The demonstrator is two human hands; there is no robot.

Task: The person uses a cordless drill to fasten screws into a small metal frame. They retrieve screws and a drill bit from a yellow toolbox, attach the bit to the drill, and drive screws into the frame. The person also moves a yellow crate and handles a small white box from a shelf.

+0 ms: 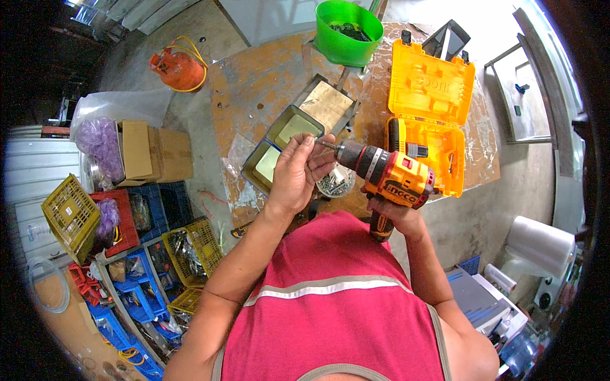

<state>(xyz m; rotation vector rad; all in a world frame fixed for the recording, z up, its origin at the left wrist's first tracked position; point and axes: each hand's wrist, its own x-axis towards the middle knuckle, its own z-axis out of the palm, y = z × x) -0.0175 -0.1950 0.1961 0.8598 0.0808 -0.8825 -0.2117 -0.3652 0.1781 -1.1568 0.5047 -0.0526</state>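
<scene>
My right hand [401,217] is wrapped round the handle of an orange-and-black cordless drill [406,176], its chuck facing left. A thin metal bit [325,143] sticks out of the chuck. The thumb and forefinger of my left hand [296,166] pinch at the bit's tip, the other fingers curling loosely below it. Under the chuck stands a clear tub of small metal pieces [337,184], partly hidden by my left hand and the drill. Beside my left hand sit two open rectangular bins [259,170] with pale insides.
An open yellow drill case [429,95] lies on the worn wooden table [244,89], near a wooden block [325,105] and a green bucket [343,47] of dark pieces. An orange gas cylinder [178,68] stands on the floor. Cardboard boxes [171,155] and crates [73,213] fill the left.
</scene>
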